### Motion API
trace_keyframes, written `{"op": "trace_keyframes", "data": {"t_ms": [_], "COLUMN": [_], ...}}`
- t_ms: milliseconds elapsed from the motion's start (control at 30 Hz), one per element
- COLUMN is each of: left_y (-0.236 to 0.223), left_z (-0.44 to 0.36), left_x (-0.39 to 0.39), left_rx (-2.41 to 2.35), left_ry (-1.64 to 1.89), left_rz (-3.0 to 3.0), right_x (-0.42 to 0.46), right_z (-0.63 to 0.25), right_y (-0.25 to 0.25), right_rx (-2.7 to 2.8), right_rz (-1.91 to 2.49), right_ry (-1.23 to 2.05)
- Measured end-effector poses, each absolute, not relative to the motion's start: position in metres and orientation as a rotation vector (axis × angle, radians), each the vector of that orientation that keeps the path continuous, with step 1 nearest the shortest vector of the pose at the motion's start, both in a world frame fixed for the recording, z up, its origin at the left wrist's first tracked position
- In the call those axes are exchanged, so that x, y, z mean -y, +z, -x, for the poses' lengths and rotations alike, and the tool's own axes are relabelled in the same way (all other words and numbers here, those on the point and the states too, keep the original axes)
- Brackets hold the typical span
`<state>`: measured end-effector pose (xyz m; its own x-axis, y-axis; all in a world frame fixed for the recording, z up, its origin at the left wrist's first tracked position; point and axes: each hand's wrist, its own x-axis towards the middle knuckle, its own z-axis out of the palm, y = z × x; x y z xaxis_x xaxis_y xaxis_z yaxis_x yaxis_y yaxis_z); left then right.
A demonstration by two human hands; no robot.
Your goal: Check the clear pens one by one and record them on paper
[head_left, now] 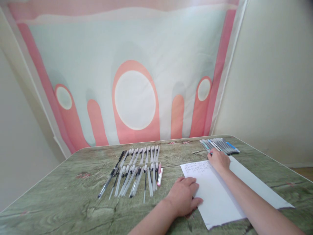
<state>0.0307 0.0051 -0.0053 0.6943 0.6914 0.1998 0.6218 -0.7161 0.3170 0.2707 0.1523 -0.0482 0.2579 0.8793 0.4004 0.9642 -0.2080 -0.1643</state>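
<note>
My left hand (184, 195) lies on the left edge of a white sheet of paper (220, 202), its fingers spread and the thumb apart. Lines of small handwriting run along the top of the sheet, too faint to read. Beyond the paper's upper edge, my right hand (219, 160) is closed at the near ends of a row of pens (220, 145). Its fingertips pinch the end of a pen (210, 152), mostly lost among the others. My right forearm crosses over the sheet and hides part of it.
To the left, several clear-barrelled pens with dark or white caps lie in a back row (141, 156) and a front row (132, 179). A pink-and-white pen (160, 177) ends the front row. All rest on a wood-patterned table (73, 192) before a patterned cloth (97, 58).
</note>
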Motion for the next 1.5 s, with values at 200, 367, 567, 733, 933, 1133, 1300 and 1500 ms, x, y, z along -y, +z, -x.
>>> {"op": "trace_keyframes", "data": {"t_ms": [200, 367, 567, 733, 933, 1133, 1300, 1500], "left_y": [-0.01, -0.011, -0.008, -0.009, -0.012, 0.017, 0.057, 0.063], "left_z": [-0.031, -0.03, -0.03, -0.033, -0.034, -0.016, 0.028, 0.055], "left_x": [-0.006, -0.007, -0.006, -0.009, -0.012, -0.02, -0.043, -0.064], "left_rx": [-1.045, -1.034, -1.043, -1.079, -1.08, -1.278, -1.887, -2.093], "left_ry": [0.46, 0.448, 0.436, 0.36, 0.281, 0.311, 0.283, 0.128], "left_rz": [-2.693, -2.709, -2.74, -2.753, -2.743, -2.628, -2.319, -2.112], "right_x": [-0.154, -0.149, -0.139, -0.125, -0.122, -0.124, -0.12, -0.12], "right_z": [-0.274, -0.254, -0.183, -0.122, -0.105, -0.109, -0.108, -0.105], "right_y": [-0.051, -0.042, -0.024, -0.025, -0.037, -0.044, -0.041, -0.044], "right_rx": [1.667, 1.722, 1.95, 2.073, 2.019, 1.971, 2.035, 2.062], "right_rz": [2.163, 1.928, 1.338, 1.002, 0.904, 0.925, 0.915, 0.918], "right_ry": [-0.284, -0.206, 0.58, 0.832, 0.93, 0.96, 0.893, 0.791]}}
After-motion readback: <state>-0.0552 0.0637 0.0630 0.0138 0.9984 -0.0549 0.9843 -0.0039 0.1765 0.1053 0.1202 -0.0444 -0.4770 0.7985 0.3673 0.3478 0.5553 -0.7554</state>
